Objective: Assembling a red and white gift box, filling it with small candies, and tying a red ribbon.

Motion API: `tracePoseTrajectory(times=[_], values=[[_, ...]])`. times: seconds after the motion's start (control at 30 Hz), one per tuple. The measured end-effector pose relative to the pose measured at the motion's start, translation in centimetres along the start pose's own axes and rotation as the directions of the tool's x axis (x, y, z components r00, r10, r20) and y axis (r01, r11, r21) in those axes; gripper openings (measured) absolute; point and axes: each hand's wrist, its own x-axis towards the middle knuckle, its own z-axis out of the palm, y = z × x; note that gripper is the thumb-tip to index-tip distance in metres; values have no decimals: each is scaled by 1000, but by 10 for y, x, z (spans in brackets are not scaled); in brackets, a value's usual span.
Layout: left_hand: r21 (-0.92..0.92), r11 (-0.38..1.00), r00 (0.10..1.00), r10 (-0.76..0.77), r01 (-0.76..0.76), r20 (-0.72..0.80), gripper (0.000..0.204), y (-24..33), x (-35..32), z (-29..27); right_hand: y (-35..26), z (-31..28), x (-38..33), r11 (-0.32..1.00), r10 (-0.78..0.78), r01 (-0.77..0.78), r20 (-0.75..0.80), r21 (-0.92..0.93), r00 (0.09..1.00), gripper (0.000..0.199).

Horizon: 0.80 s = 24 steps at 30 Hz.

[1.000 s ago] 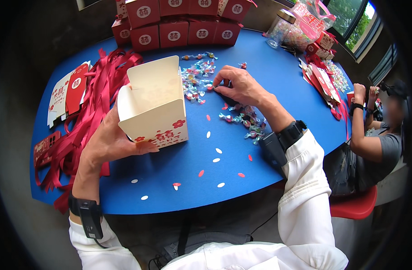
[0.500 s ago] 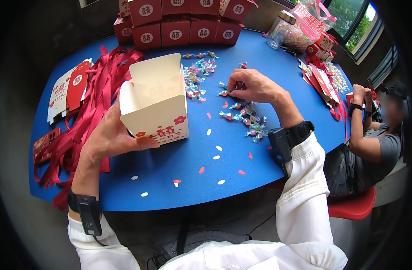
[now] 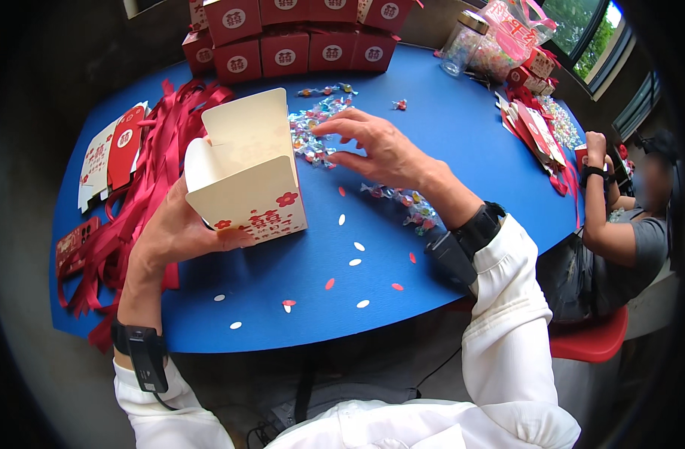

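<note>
My left hand [image 3: 179, 228] grips an open cream candy box [image 3: 249, 202] with red flower prints, its thumb on the near face and its top flaps raised. The other fingers are hidden behind the box. Just right of the box lies a pile of candies [image 3: 312, 135] in shiny clear wrappers. My right hand [image 3: 387, 150] reaches over this pile's right edge with thumb and fingers apart, and no candy shows between them. A second group of wrapped candies [image 3: 413, 202] lies under and beside my right wrist. One loose candy [image 3: 399, 105] sits farther back.
Closed red boxes [image 3: 285, 56] are stacked at the back. Dark red ribbons [image 3: 151, 165] and flat unfolded boxes [image 3: 114, 157] lie on the left. Small paper ovals [image 3: 355, 262] dot the blue table [image 3: 462, 142]. A candy jar [image 3: 462, 45] stands at the back right; a co-worker [image 3: 627, 217] sits at right.
My right hand has moved left from the right-hand candies to the pile beside the box, and its pinched fingers have spread. My left hand still holds the box.
</note>
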Motion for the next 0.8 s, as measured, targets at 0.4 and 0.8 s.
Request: tracePoseTrajectory(times=[0.4, 0.8], values=[[28, 999, 999, 44, -44, -12, 100, -6, -1, 2, 14, 18, -1, 992, -7, 25, 144, -124, 989, 31], [14, 996, 996, 87, -86, -10, 86, -4, -1, 3, 17, 20, -1, 999, -12, 14, 49, -40, 999, 22]])
